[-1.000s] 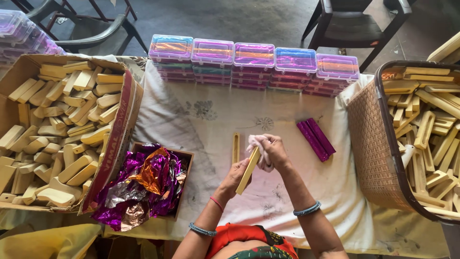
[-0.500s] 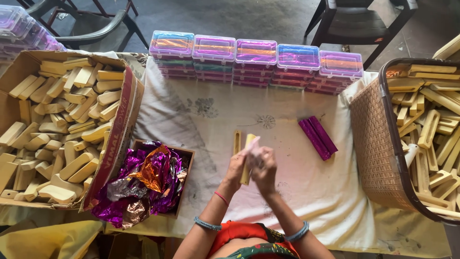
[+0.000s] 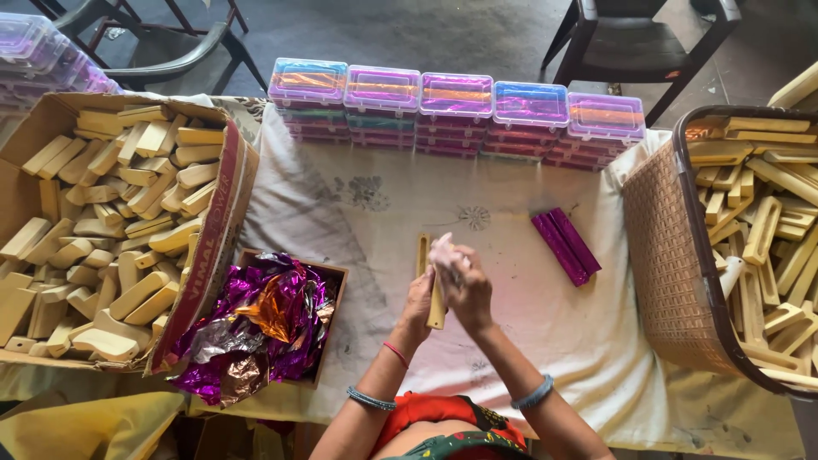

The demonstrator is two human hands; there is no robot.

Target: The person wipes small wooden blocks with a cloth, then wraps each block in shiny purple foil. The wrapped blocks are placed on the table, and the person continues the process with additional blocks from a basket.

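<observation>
Over the cloth (image 3: 528, 324), head view: both hands have closed in together since a second ago. Left hand (image 3: 419, 300) and right hand (image 3: 467, 290) now clamp one wooden stick (image 3: 436, 313) upright between them, pale cloth wad (image 3: 445, 252) on its top end. Earlier the stick was angled and the hands looser. Second stick (image 3: 423, 254) lies just beside; purple wrapped sticks (image 3: 566, 245) unmoved, foil box (image 3: 264, 319) untouched. Looks like wiping, before wrapping.

Grey concrete floor (image 3: 409, 34) in daylight, dark chair (image 3: 656, 43) top right, metal-frame chair (image 3: 162, 51) top left, counter (image 3: 545, 341) draped in pale printed cloth.
</observation>
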